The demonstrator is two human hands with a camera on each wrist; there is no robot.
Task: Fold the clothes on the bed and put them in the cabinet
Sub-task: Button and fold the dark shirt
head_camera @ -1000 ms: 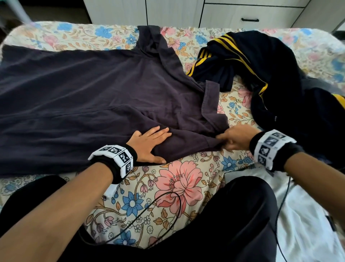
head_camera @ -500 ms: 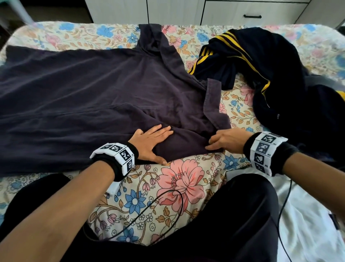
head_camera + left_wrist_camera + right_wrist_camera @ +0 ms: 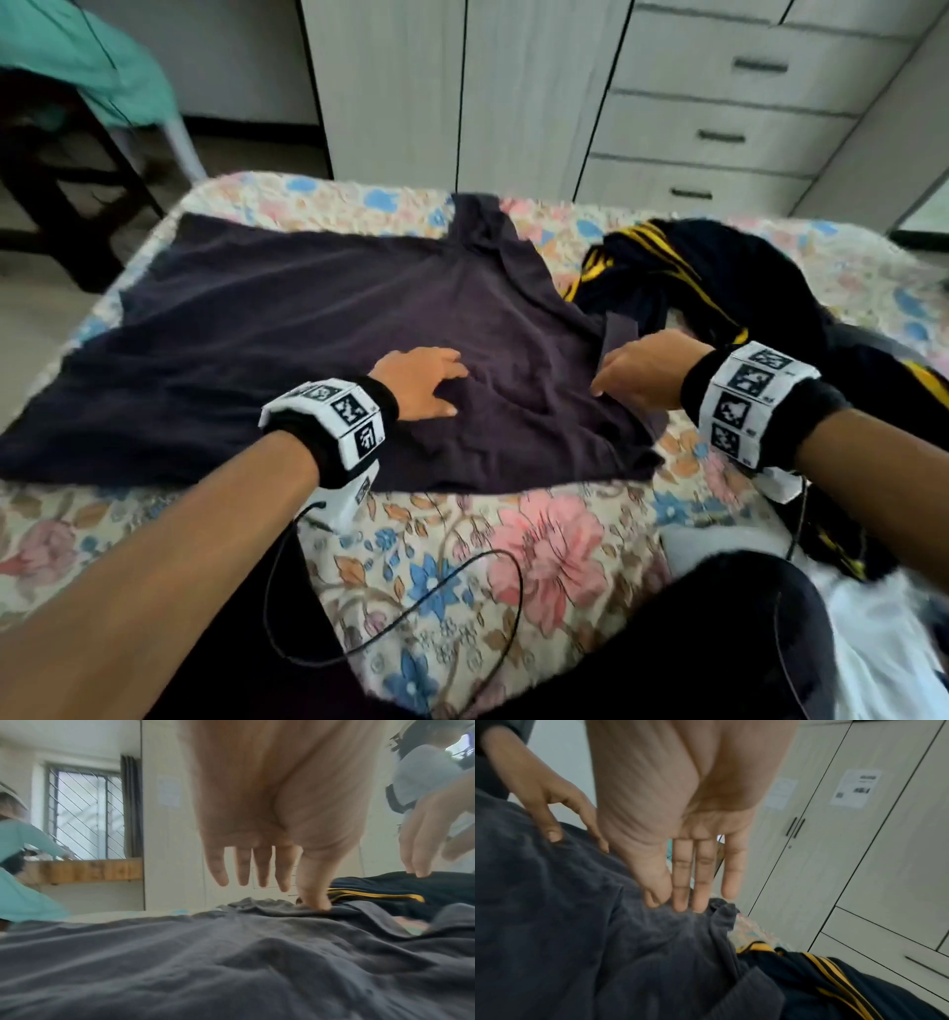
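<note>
Shirt (image 3: 318, 329) flat on bed (image 3: 462, 555); L hand (image 3: 421, 383) & R hand (image 3: 642, 372) fingers straight, touching it.

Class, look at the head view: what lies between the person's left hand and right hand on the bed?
In the head view, only wrinkled dark T-shirt fabric lies between the left hand and right hand.

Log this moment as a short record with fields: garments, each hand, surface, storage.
garment in work: dark shirt, spread flat on the bed, unfolded
other garment: navy jacket with yellow stripes, heaped to the right of the shirt
left hand: fingers straight, thumb tip touching the shirt
right hand: fingers straight, tips at the shirt's right edge near the sleeve
surface: bed with floral sheet
storage: cabinet past the far end of the bed, doors and drawers closed
</note>
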